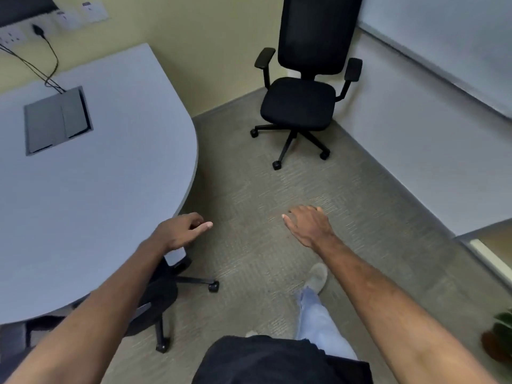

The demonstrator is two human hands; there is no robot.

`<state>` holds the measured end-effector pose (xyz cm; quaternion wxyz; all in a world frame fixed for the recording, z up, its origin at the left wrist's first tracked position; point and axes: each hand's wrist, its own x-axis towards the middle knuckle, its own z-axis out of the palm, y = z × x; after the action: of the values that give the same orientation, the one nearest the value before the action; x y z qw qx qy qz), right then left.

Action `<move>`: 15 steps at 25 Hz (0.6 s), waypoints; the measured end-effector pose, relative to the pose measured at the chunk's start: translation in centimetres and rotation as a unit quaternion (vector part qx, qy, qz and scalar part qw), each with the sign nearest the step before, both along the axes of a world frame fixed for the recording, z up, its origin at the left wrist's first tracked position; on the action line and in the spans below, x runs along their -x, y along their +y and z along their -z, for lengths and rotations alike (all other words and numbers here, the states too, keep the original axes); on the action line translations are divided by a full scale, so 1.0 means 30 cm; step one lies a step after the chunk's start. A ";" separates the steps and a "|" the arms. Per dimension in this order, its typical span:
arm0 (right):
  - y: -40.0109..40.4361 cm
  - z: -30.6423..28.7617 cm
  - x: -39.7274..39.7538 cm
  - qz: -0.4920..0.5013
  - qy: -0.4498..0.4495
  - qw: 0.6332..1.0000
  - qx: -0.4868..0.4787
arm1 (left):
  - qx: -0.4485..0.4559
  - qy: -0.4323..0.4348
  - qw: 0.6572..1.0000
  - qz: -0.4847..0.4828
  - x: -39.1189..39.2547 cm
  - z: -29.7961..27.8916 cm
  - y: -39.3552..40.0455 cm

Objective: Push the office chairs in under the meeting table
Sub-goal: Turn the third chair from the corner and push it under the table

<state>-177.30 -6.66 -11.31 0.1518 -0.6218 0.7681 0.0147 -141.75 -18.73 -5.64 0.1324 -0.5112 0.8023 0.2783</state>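
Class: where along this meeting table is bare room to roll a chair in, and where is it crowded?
Free: the carpet beside the table's rounded end, between it and the corner chair. Crowded: the near edge, where another chair is already tucked under.

My left hand (184,230) hangs by the rounded end of the grey table (110,176), fingers loosely curled, nothing in its grip. My right hand (307,224) is out over the carpet (249,195), palm down, fingers spread, grip empty. One black office chair (300,87) stands in the far corner, well apart from the table, seat facing me. A second chair's base (166,297) sits tucked under the table edge below my left forearm, two castors sticking out. Grey cable hatch (56,120) set in the tabletop, black cables (41,62) running from it to the wall sockets. My right shoe (317,277) is forward on the carpet.
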 end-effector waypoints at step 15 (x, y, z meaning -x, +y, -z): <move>-0.608 -0.093 1.071 0.062 0.006 0.998 0.000 | 0.082 -0.071 0.993 0.054 1.236 0.074 -0.528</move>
<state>-209.45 -24.89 -8.52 0.1479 -0.5731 0.8060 0.0094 -178.82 -34.56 -7.85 0.1617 -0.4947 0.8375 0.1664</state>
